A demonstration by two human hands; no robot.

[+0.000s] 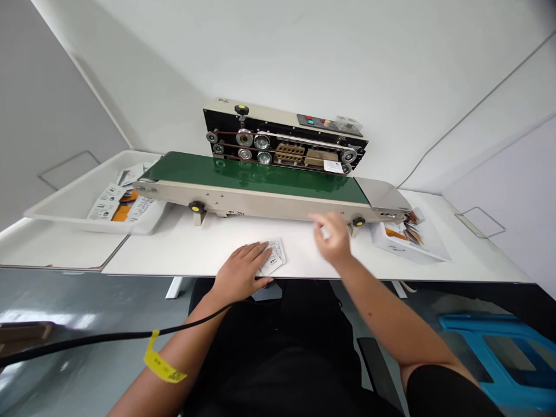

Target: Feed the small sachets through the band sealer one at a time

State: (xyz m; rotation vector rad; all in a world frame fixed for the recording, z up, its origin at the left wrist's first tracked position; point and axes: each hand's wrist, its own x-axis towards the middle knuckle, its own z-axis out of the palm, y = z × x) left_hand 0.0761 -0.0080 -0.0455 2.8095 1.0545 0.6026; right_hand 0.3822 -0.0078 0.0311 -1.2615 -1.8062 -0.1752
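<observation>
view: head.
left hand [243,269]: laid palm down, fingers extended, with nothing enclosed; small printed packets [273,264] were touched by its fingertips.
small printed packets: overlapped on the white surface [195,252] near its front edge, partly covered by the left hand.
right hand [333,238]: blurred, raised before the conveyor's near side, fingers partly curled; whether anything was gripped could not be told.
green belt [256,179]: stretched across the conveyor, below a roller unit [284,139].
single white packet [333,167]: seen at the roller unit's right end.
left tray [125,227]: loaded with white and orange packets [106,202], beside the belt's left end.
right bin [406,250]: filled with similar packets [410,231].
</observation>
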